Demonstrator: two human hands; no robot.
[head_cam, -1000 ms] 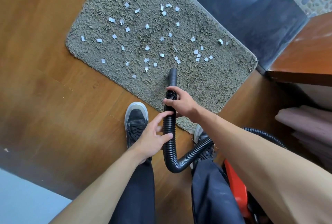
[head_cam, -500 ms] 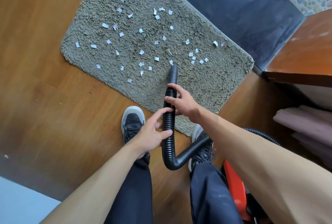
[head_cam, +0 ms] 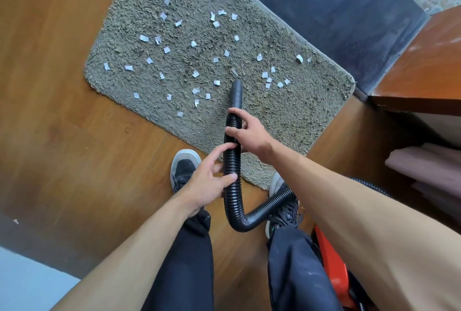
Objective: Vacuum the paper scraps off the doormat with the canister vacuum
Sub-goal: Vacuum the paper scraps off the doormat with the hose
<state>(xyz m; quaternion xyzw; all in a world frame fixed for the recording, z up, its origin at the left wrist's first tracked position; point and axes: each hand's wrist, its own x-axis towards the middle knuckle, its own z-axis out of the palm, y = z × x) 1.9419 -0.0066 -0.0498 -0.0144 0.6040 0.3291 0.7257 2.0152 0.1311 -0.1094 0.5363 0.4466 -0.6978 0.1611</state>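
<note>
Nearby, the red canister [head_cam: 331, 268] sits by the right leg. The left hand [head_cam: 204, 186] curls loosely round the hose [head_cam: 232, 163]; the right hand [head_cam: 249, 133] grips it further along. The nozzle [head_cam: 236, 93] points at the mat [head_cam: 287, 116], close to the scraps [head_cam: 217, 82]. Pickup seems barely begun; next, sweep the nozzle across each scrap.

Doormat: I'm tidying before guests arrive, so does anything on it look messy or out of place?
Yes: small white paper scraps litter the doormat, thickest across its left and middle. The hose tip points in among them.
</note>
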